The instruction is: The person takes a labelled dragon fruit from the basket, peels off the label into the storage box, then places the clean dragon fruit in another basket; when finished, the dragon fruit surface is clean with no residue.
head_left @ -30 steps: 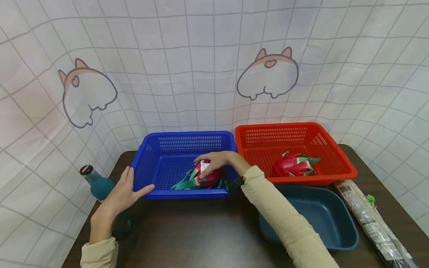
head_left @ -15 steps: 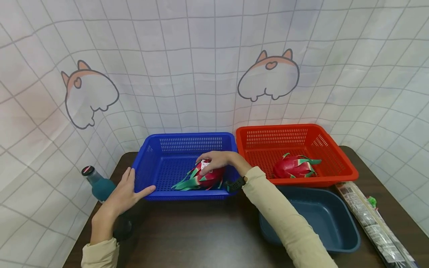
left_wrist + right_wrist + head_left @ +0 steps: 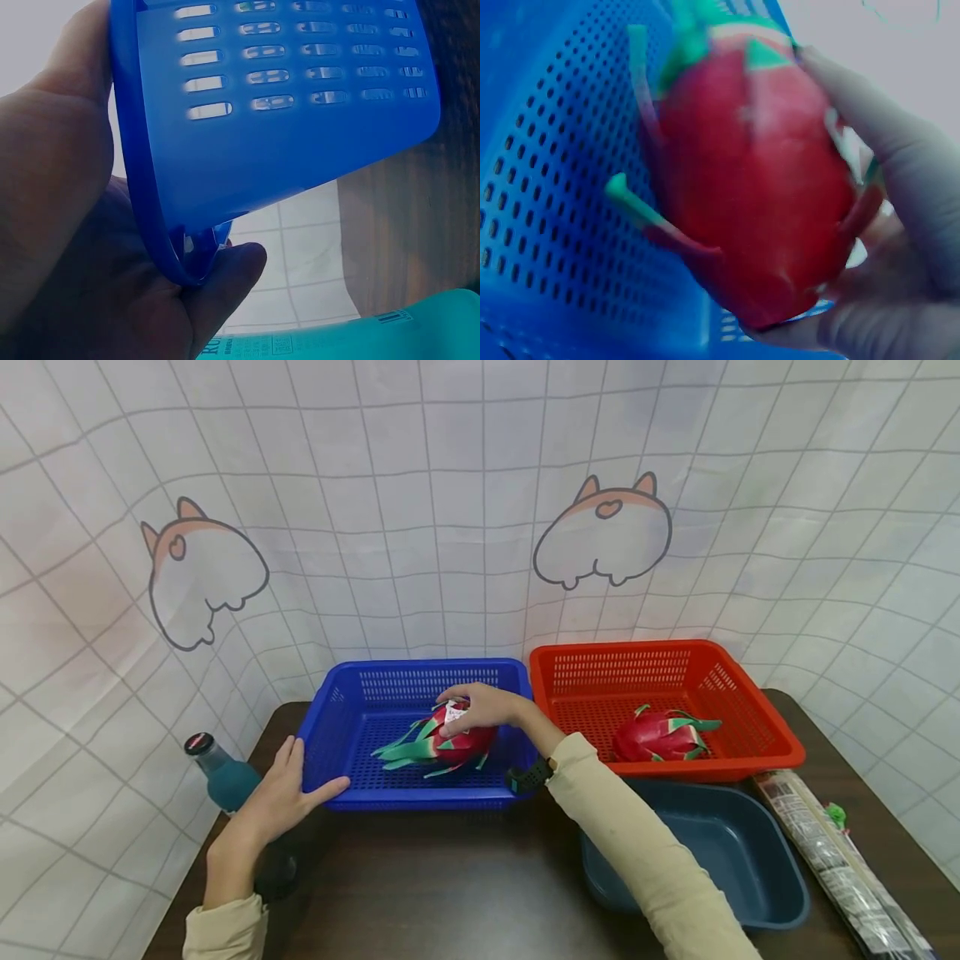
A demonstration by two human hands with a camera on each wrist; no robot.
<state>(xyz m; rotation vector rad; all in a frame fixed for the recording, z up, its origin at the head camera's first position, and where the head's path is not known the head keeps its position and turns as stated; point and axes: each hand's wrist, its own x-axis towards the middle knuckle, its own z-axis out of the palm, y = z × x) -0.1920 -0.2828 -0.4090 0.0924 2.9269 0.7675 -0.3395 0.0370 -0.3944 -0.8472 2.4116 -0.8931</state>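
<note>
In my right hand [image 3: 483, 708] I grip a red dragon fruit [image 3: 750, 180] with green leafy tips, over the floor of the blue basket [image 3: 420, 796]. The thumb and fingers lie against its side in the right wrist view, and a white label shows on it in the head view. My left hand [image 3: 273, 797] holds the near left corner of the basket's rim, with a fingertip [image 3: 240, 268] hooked past the rim's edge in the left wrist view. A second dragon fruit [image 3: 660, 735] lies in the red basket [image 3: 675, 768].
Right of the blue basket stands the red one, with a dark blue tub [image 3: 738, 860] in front of it. A long clear-wrapped package [image 3: 840, 860] lies at the right table edge, near a small green item [image 3: 836, 815]. Beyond my left hand is a teal bottle [image 3: 231, 781].
My right hand has raised the dragon fruit slightly and shifted it a little away and left from the basket's near wall. The left hand keeps its place on the rim.
</note>
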